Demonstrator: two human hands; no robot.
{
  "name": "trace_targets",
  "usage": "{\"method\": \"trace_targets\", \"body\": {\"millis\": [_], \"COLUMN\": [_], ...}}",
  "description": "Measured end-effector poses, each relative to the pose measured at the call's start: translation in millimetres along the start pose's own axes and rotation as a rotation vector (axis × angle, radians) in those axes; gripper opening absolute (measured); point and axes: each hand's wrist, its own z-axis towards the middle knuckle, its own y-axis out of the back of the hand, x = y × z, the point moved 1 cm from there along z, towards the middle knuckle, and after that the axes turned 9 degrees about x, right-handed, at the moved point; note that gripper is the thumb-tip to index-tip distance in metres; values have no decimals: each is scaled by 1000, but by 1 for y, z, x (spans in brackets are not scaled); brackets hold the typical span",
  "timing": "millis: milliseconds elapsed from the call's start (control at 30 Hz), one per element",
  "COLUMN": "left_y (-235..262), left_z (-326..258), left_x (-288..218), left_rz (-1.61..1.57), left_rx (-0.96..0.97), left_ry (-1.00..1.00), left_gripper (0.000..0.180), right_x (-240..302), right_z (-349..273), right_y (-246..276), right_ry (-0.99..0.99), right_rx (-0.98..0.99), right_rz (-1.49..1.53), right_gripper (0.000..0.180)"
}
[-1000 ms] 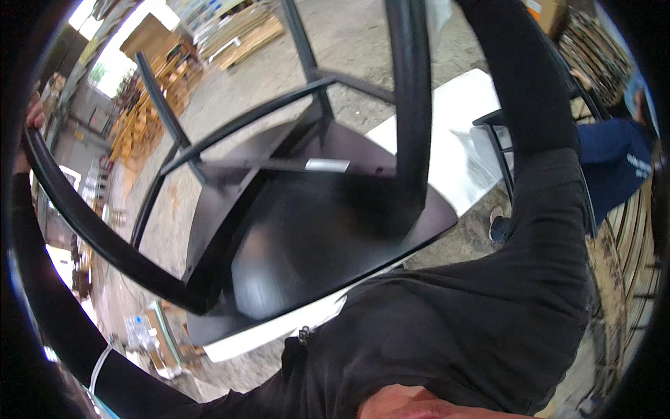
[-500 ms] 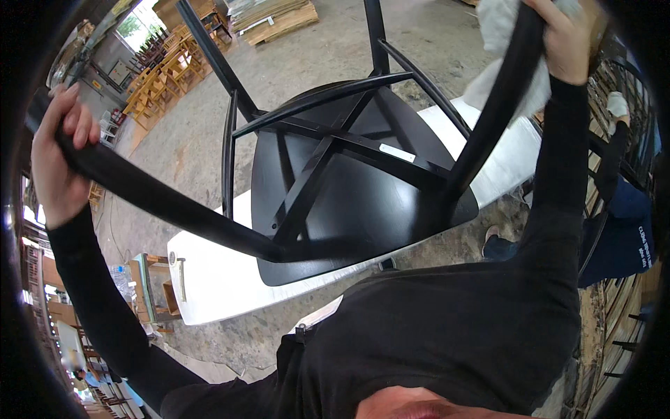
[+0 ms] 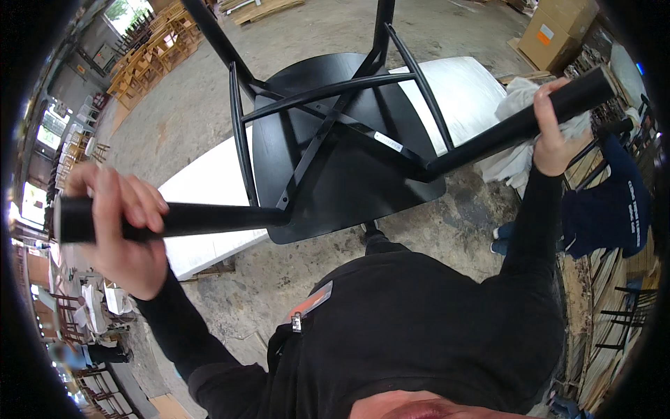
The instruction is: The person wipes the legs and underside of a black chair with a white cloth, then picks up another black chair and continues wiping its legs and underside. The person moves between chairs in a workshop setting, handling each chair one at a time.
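A black wooden chair [image 3: 342,195] is turned over, with the underside of its seat, crossed braces and stretchers facing me. My left hand [image 3: 132,258] is wrapped round one chair leg close to its end. On the other side, my right hand [image 3: 553,146] grips another leg below its end. A white cloth [image 3: 508,167] hangs around that leg next to my right hand, partly hidden by the leg; whether the fingers hold it too I cannot tell. Behind the seat lies a long white-covered surface [image 3: 457,87], which the chair partly hides. A small white label [image 3: 388,142] sits on one brace.
A person in dark blue [image 3: 604,202] is at the right, near black chair parts and stacked wood strips [image 3: 583,314]. A cardboard box [image 3: 556,31] stands at the far right. Wooden chairs [image 3: 150,63] fill the far left. Another person [image 3: 91,354] is at the lower left.
Both hands have come lower, and the leg ends have swung down toward me with them. The chair appears tilted differently. Both leg ends and the cardboard box show now.
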Motion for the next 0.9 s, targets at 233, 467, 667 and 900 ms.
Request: {"method": "trace_targets", "body": {"millis": [233, 467, 667, 900], "left_y": [-11, -21, -63, -85], "left_z": [-101, -97, -78, -167], "left_x": [-5, 8, 42, 60], "left_rz": [-37, -82, 51, 172], "left_rx": [-41, -118, -124, -294], "left_ry": [-160, -182, -204, -146], "left_gripper": [15, 23, 18, 12], "right_x": [18, -14, -72, -114], "right_z": [-98, -85, -49, -126], "right_y": [18, 15, 0, 35], "right_ry": [-85, -120, 54, 175], "right_rx": [-129, -138, -100, 151], "right_rz": [128, 201, 125, 203], "right_gripper": [26, 24, 21, 36]}}
